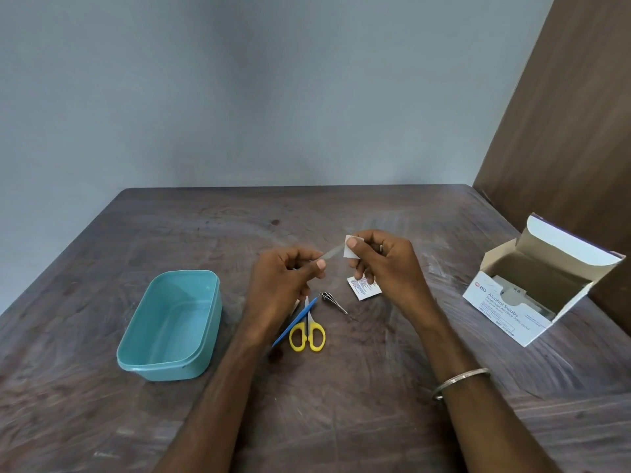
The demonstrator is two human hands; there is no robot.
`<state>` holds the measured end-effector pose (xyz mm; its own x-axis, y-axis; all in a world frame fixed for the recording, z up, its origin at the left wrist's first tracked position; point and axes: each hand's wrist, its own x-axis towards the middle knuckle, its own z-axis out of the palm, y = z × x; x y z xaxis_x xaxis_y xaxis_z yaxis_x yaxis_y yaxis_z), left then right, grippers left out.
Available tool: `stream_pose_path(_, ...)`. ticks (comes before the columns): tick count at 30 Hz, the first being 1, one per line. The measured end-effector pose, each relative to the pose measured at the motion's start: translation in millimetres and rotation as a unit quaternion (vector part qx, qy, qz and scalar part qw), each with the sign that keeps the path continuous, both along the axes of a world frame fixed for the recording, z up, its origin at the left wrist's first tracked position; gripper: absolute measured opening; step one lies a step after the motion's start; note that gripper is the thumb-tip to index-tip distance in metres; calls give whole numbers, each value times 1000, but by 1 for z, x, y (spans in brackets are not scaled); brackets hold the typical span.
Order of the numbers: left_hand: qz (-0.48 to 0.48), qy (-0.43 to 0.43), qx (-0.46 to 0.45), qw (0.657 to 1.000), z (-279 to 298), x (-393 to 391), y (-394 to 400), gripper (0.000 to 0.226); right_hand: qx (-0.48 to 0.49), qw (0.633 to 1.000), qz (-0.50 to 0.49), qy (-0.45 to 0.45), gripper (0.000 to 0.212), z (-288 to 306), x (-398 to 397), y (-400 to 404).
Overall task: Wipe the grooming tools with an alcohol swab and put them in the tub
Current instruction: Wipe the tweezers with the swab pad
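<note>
teal tub [170, 322], yellow-handled scissors [307, 336], blue tool [295, 322], white swab [351, 249], brown woodgrain table [341, 421]

Soft even daylight, faint shadows; wide-angle edge bending; moving fingers [321, 264] perhaps slightly blurred.

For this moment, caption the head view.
Left hand holds a thin metal file; right hand wipes it with a white swab beside the teal plastic tub.

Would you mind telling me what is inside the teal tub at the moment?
Nothing shows inside the teal tub: its floor and far walls are bare. Its near wall hides a thin strip of the floor behind it.
</note>
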<state>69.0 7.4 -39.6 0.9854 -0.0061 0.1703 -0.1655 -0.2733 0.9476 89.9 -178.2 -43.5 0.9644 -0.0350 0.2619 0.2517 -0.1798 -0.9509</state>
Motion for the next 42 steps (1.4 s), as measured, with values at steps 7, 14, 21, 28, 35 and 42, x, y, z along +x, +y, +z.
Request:
stream_pose_path(7, 20, 28, -79, 996, 1, -2, 0, 10, 40, 999, -11, -30, 3, 4, -5, 5)
stream_pose_path(14, -48, 64, -108, 991, -2, -5, -6, 21, -59, 996, 44, -59, 3, -7, -6, 17)
stream_pose_path(21, -47, 56, -105, 992, 1, -8, -8, 23, -43, 996, 52, -52, 4, -5, -7, 14)
stream_pose_path(28, -43, 59, -101, 992, 2, -8, -8, 23, -36, 998, 31, -42, 8, -4, -6, 11)
stream_pose_path(35, -43, 71, -109, 991, 2, -7, -8, 29, -13, 999, -7, -38, 5, -2, -5, 6)
stream_pose_path(42, -45, 71, -99, 992, 4, -6, -7, 25, -8, 999, -18, -45, 6, 2, -7, 5)
